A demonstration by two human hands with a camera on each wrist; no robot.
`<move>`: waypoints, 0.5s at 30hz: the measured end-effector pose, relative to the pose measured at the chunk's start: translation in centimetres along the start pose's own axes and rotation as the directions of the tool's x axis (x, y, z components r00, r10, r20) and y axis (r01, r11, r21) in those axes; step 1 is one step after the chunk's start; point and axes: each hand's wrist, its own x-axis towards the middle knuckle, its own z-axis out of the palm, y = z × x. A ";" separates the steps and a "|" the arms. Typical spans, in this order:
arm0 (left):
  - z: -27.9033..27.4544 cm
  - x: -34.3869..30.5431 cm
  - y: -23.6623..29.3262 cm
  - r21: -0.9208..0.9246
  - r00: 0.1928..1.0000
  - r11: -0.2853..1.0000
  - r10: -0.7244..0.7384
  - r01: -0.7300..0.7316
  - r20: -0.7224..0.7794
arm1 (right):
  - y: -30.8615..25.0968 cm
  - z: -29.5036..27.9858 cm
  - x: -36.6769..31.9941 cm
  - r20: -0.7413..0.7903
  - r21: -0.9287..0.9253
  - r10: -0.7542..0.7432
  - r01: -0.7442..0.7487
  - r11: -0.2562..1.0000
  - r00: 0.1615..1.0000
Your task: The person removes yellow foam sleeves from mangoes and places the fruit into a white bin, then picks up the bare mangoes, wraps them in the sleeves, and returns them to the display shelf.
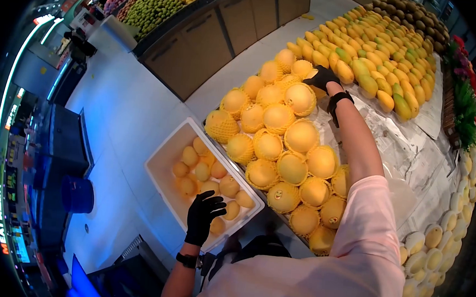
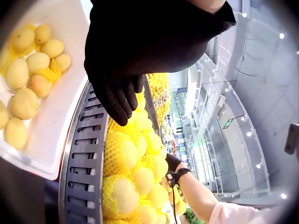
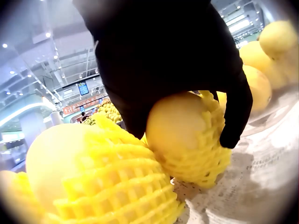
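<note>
My right hand (image 1: pixel 324 78), in a black glove, grips a yellow fruit in a yellow foam net (image 3: pixel 187 135) at the far end of the netted pile. In the right wrist view the fingers of the right hand (image 3: pixel 173 70) curve down around both sides of it, and a larger netted fruit (image 3: pixel 107 177) lies beside it. Above the near edge of the white box (image 1: pixel 161 179), the gloved left hand (image 1: pixel 203 215) hangs with fingers spread loosely, holding nothing. Loose yellow fruits (image 1: pixel 202 171) lie inside the box.
Rows of mangoes (image 1: pixel 387 62) lie beyond the netted pile. White paper (image 1: pixel 397 154) covers the stand to its right. Pale netted fruits (image 1: pixel 432 256) line the right side. A metal slotted edge (image 2: pixel 86 158) separates box and pile. A blue bucket (image 1: pixel 78 195) stands at left.
</note>
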 end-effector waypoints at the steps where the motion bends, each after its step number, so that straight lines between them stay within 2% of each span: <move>1: 0.0 0.1 -0.1 -0.008 1.000 1.000 -0.003 0.003 0.003 | 0.5 0.7 0.3 -0.006 0.022 0.016 -0.016 1.000 1.000; 4: 0.1 0.1 -0.3 -0.025 1.000 1.000 0.000 0.000 0.006 | 1.1 2.2 1.6 -0.041 0.058 -0.022 0.024 0.998 0.999; 7: 0.0 -0.2 -0.4 -0.035 1.000 0.999 0.003 -0.003 0.001 | 0.7 1.6 1.3 -0.026 0.036 0.074 -0.073 0.997 0.997; 11: -0.5 -0.5 -0.5 -0.048 1.000 0.999 0.003 -0.004 -0.023 | -1.5 0.6 -0.9 -0.212 0.001 0.192 -0.196 0.981 0.958; 15: -1.0 -0.4 -0.7 -0.058 0.999 0.998 0.002 -0.004 -0.040 | -1.3 0.3 -0.3 -0.056 -0.007 0.091 -0.092 0.996 0.994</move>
